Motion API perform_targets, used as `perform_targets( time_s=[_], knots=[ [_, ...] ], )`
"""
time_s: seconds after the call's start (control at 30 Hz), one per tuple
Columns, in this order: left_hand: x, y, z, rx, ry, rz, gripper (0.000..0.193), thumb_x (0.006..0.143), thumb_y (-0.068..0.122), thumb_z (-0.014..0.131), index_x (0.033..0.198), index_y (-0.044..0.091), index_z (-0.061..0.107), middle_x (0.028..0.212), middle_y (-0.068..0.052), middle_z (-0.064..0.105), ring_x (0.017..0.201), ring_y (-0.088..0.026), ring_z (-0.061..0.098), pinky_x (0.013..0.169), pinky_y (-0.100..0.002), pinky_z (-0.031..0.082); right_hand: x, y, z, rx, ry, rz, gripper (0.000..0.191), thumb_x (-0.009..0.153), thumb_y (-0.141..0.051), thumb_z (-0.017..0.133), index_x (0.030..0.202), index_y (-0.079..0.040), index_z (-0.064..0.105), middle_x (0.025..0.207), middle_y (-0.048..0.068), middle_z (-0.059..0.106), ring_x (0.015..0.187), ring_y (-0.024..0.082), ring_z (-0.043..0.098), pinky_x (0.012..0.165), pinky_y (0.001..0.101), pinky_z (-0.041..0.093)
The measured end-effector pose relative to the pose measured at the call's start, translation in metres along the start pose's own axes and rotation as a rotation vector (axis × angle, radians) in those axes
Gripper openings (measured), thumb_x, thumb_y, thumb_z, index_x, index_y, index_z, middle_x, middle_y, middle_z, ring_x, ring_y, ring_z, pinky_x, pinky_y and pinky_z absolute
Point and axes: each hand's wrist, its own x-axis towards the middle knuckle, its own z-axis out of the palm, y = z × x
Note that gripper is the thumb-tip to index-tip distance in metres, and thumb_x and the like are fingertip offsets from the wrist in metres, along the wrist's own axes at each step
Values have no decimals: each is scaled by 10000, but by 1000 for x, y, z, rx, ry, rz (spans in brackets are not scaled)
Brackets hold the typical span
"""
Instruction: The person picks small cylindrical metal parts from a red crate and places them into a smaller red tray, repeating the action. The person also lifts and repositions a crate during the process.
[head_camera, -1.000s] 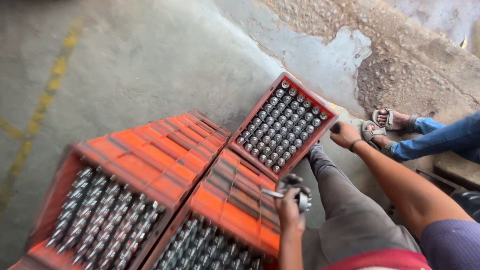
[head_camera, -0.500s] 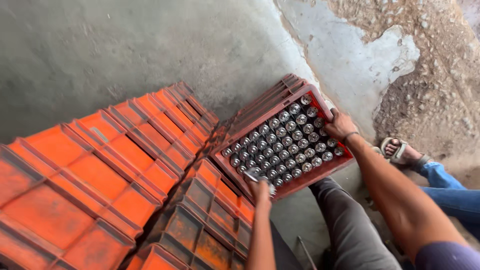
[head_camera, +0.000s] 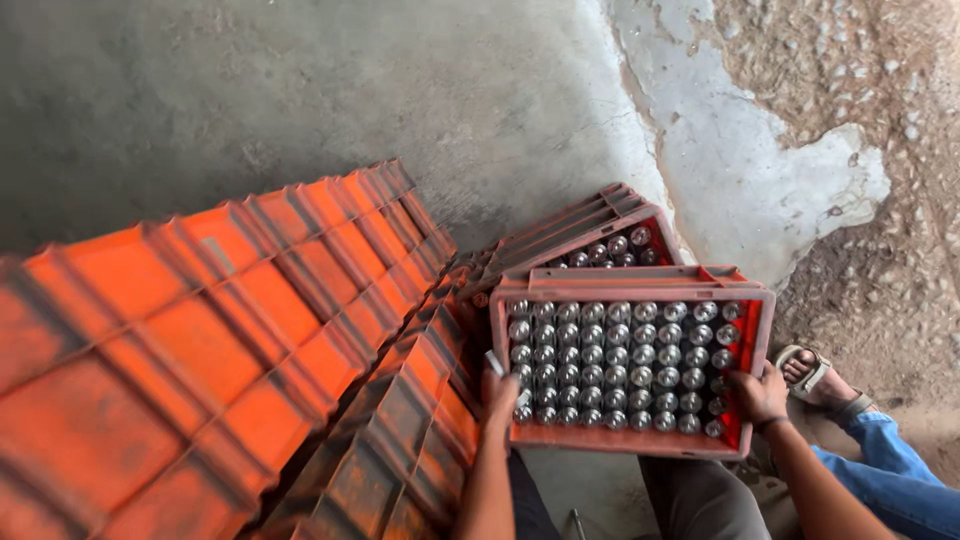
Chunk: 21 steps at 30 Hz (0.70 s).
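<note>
Gripping the near rim of a red crate (head_camera: 632, 370) full of upright metal cylinders (head_camera: 610, 365), both hands are closed on it: left hand (head_camera: 500, 392) at its near-left corner, right hand (head_camera: 758, 395) at its near-right corner, forearms extended forward. Since a second ago the crate has risen from the floor and now sits over a second filled crate (head_camera: 600, 235). Left of it stand orange crate stacks (head_camera: 230, 340). Right of it, another person's sandalled foot (head_camera: 820, 378) rests on the concrete floor (head_camera: 300, 90).
</note>
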Motion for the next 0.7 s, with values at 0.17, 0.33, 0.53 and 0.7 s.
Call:
perform_targets(
  time_s=[0.17,0.33,0.53,0.7],
  knots=[
    [-66,-9,-13,347,216,516,428,743,34,633,1137,-129,595,1080,-384,626,1038,-523,597,933,-553,473,-29,-21,-21,315,-96,282,223,833,-119,683,927,83,694,783,129,701,689,229,654,610,390,529],
    [-170,-20,-46,237,-22,89,488,761,41,547,1227,-103,527,1132,-317,601,1059,-431,656,983,-488,516,-88,-8,-78,-861,-244,-641,22,715,-154,748,709,-133,745,719,101,740,689,259,707,624,383,545],
    [-307,-1,-142,79,-183,273,400,836,97,551,1215,-31,536,1104,-252,608,1023,-418,643,912,-506,517,-195,30,-158,-859,-230,-248,75,817,-185,728,784,-119,737,717,133,736,697,278,690,631,413,555],
    [-380,-60,-229,49,-138,538,338,868,134,619,1166,-19,575,1076,-225,609,1015,-415,618,876,-507,491,-258,38,-191,-689,-136,-170,81,854,-161,709,846,-81,724,736,142,717,683,269,662,610,408,527]
  ],
)
